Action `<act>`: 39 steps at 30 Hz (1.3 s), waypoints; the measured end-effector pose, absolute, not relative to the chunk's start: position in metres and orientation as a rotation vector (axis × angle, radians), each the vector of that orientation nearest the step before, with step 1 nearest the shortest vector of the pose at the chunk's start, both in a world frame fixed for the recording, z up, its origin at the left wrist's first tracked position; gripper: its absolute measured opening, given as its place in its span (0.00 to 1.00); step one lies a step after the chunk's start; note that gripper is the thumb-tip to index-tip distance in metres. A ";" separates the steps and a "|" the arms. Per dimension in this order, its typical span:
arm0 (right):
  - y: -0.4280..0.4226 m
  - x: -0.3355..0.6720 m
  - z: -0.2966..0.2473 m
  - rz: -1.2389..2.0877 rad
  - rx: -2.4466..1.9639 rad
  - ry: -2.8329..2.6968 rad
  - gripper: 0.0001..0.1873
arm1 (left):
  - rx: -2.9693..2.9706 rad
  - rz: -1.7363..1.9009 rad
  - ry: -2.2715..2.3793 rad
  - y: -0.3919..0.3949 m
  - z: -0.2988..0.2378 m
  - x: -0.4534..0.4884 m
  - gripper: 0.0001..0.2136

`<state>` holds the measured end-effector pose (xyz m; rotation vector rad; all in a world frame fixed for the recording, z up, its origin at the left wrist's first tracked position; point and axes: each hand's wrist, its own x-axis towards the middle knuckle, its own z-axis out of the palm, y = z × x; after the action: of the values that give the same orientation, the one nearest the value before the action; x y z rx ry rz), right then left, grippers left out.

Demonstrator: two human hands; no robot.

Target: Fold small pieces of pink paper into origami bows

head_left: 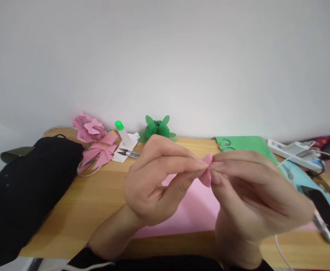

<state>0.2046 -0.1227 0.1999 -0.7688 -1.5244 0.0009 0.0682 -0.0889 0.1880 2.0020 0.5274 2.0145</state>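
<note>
A small folded piece of pink paper is held up between my two hands over the desk. My left hand pinches its left side between thumb and fingers. From the right, my right hand pinches the same piece, and the fingertips of both hands nearly meet. Parts of the paper are hidden behind the fingers. Beneath my hands a pink sheet lies flat on the wooden desk.
Behind are folded pink papers, a pink paper bundle, a green-capped glue stick, thread snips and a green paper figure. Black cloth lies left. Right are green sheets, a power strip and a phone.
</note>
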 end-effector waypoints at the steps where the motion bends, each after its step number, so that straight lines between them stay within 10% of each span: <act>1: -0.123 0.204 0.200 0.020 -0.788 -1.518 0.13 | 2.005 2.013 0.532 -0.090 0.188 0.068 0.01; 39: -0.121 0.204 0.198 0.039 -0.702 -1.510 0.16 | 1.796 1.742 0.263 -0.077 0.184 0.061 0.11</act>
<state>0.2045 -0.1212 0.1980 -0.7018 -1.5098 0.0392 0.0613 -0.0767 0.1837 1.7963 0.2626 1.7425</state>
